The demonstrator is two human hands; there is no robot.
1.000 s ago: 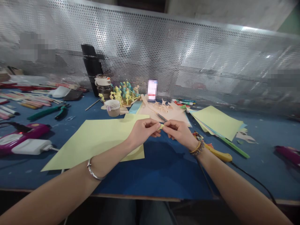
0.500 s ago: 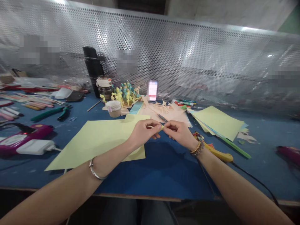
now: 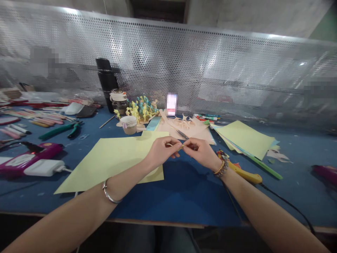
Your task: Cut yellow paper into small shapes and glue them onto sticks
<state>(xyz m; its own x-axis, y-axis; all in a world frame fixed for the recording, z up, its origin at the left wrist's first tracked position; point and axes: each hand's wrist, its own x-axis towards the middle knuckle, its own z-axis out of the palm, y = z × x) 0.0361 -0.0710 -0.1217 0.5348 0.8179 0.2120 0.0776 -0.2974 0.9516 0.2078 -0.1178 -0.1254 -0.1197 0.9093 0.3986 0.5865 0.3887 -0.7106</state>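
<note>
Above the blue table, my left hand and my right hand meet with thumbs and fingers pinched on a small yellow piece, perhaps paper; most of it is hidden by the fingertips. Beneath my left forearm lies a large sheet of pale yellow paper. Just beyond the hands are peach paper with cut-out holes and a dark, slim pointed tool. A yellow-handled tool with a black cord rests beside my right wrist.
Yellow and blue paper figures stand behind a small cup. At left are green pliers and a purple power strip. Stacked yellow sheets and a green cutter-like strip lie at right. A perforated metal panel closes the back.
The view has tilted slightly, so the scene sits a little lower. Both hands keep their pinch on the small piece, with slight finger shifts; less yellow shows now.
</note>
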